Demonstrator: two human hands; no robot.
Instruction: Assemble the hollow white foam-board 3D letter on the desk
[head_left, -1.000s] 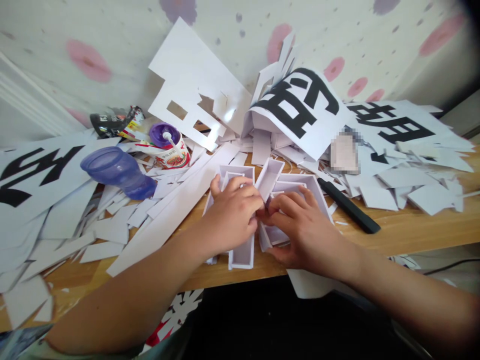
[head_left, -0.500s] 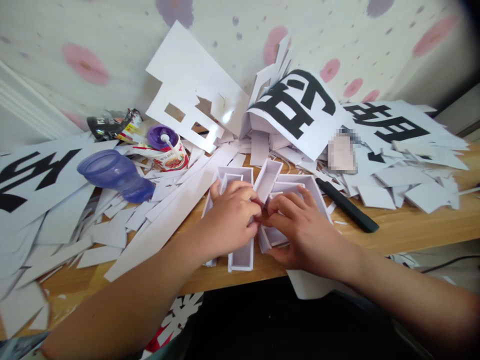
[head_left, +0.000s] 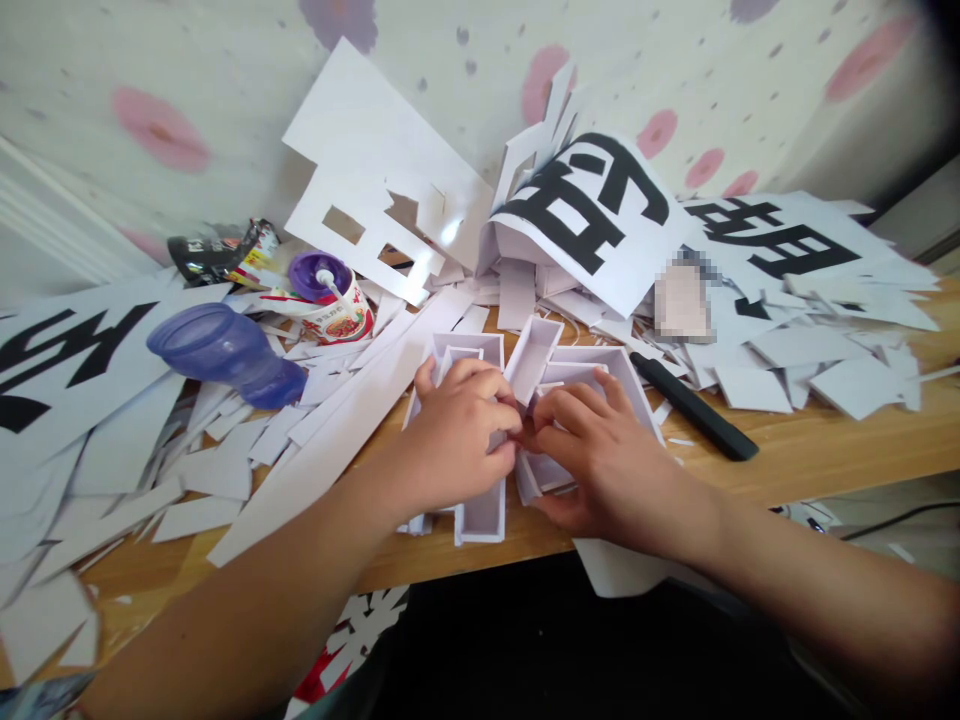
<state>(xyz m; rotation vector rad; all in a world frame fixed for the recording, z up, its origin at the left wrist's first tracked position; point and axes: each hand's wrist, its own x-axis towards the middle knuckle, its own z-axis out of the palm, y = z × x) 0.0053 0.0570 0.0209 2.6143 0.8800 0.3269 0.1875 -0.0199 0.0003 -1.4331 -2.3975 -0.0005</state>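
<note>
White walled shapes of thin board, like hollow letters, lie on the wooden table [head_left: 780,462] in front of me. My left hand [head_left: 465,430] rests over the left shape [head_left: 481,515], its fingers curled toward the gap in the middle. Bent over the right shape [head_left: 626,380] is my right hand [head_left: 600,445], thumb at its near edge and fingertips at its left wall. The fingertips of both hands meet between the two shapes; whatever they pinch there is hidden. A small open box piece [head_left: 534,358] stands slanted just beyond them.
A black utility knife [head_left: 694,408] lies to the right. On the left are a purple cup [head_left: 225,350], a paper food tub [head_left: 341,315] and many board scraps [head_left: 217,465]. Printed sheets with black characters [head_left: 585,215] and a cut-out board [head_left: 375,170] lean at the back.
The view has shifted very slightly. Both hands hold nearly the same pose at the middle of the white shapes, with no clear movement of the pieces.
</note>
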